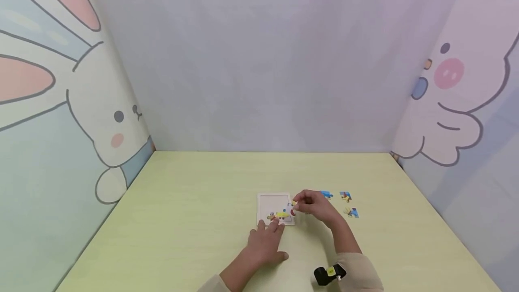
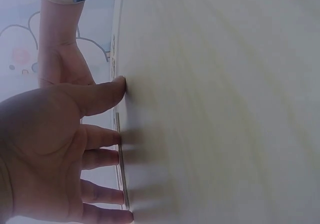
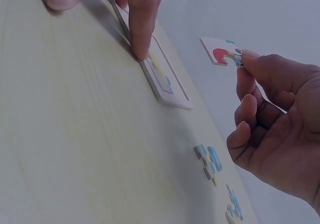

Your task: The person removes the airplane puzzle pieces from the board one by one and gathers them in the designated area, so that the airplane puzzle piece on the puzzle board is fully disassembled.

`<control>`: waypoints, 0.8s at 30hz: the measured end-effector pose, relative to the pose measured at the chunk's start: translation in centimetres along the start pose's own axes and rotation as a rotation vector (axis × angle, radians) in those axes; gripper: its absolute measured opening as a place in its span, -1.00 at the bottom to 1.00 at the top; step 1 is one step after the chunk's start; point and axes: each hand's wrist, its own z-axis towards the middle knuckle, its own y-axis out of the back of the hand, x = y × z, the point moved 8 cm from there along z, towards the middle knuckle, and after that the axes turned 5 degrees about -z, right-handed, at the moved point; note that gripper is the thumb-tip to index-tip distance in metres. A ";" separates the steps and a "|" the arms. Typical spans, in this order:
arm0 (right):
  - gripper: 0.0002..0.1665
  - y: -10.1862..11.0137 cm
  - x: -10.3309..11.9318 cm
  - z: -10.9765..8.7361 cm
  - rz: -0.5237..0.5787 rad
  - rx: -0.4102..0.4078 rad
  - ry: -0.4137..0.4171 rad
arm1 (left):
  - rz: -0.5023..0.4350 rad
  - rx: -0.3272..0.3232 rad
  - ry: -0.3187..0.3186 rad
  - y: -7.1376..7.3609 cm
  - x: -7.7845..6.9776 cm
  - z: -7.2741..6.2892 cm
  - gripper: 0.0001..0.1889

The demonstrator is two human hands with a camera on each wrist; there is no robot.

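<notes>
My right hand (image 1: 318, 206) pinches a jigsaw piece (image 3: 220, 51) between thumb and forefinger, raised beside the right side of a shallow puzzle tray (image 1: 271, 201). That piece is mostly white, with a red patch and a bit of yellow and blue. Along the tray's lower part lie fitted pieces (image 1: 281, 215) with yellow and other colours; its upper part shows the pale base. My left hand (image 1: 265, 242) rests with fingers spread and straight, the fingertips touching the tray's near edge. In the left wrist view, its thumb (image 2: 107, 95) reaches toward the table top.
Right of the tray, loose jigsaw pieces lie on the table: a blue one (image 1: 326, 194) partly behind my right hand, a blue and red one (image 1: 345, 196), and a yellow and blue one (image 1: 351, 212). Cartoon-printed walls (image 1: 121, 125) enclose the table (image 1: 194, 202) at the sides and back.
</notes>
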 end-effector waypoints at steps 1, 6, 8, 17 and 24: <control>-0.78 0.2 -0.1 -0.2 -0.002 -0.004 0.003 | 0.001 -0.001 0.000 0.0 0.0 0.0 -0.21; -0.78 0.8 -0.4 -1.1 -0.008 -0.024 -0.016 | -0.021 -0.002 -0.007 0.1 0.1 0.0 -0.22; -0.79 1.1 -0.8 -1.5 -0.014 -0.032 -0.036 | -0.025 0.001 -0.005 0.0 0.1 -0.1 -0.23; -0.79 2.3 -1.9 -2.8 -0.034 -0.045 -0.065 | -0.036 -0.009 0.002 0.2 0.2 -0.3 -0.23; -0.76 3.2 -2.9 -3.6 -0.043 -0.037 -0.103 | -0.045 -0.006 0.003 0.3 0.0 -0.3 -0.23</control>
